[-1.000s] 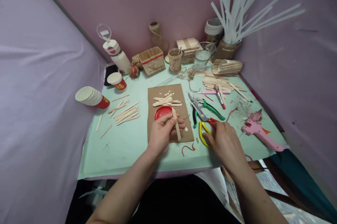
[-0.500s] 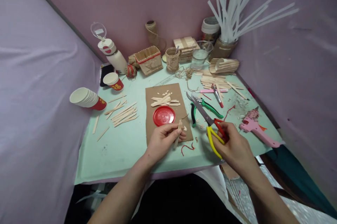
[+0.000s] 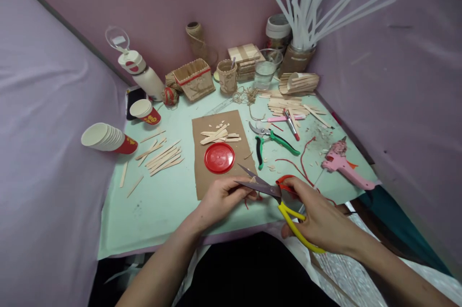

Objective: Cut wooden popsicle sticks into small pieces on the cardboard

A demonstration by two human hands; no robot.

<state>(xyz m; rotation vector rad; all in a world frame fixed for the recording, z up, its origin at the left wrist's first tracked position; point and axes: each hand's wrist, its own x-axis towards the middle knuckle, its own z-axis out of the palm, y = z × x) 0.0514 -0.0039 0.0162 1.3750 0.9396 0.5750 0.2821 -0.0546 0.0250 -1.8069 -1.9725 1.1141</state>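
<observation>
Scissors (image 3: pixel 266 188) moved leftward, gripped in right hand (image 3: pixel 319 215), left hand (image 3: pixel 223 197) pinching mostly hidden stick (image 3: pixel 253 180)

One pair of scissors (image 3: pixel 271 190), one pruner (image 3: pixel 266 132), one red lid (image 3: pixel 219 158), one glue gun (image 3: pixel 341 165), one white bottle (image 3: pixel 148 81)

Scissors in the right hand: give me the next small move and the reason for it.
Probably squeeze the scissors gently shut. The right hand has its grip on their handles, the blades stand open, and the pale tip of the wooden stick held by the left hand appears to lie between them.
</observation>
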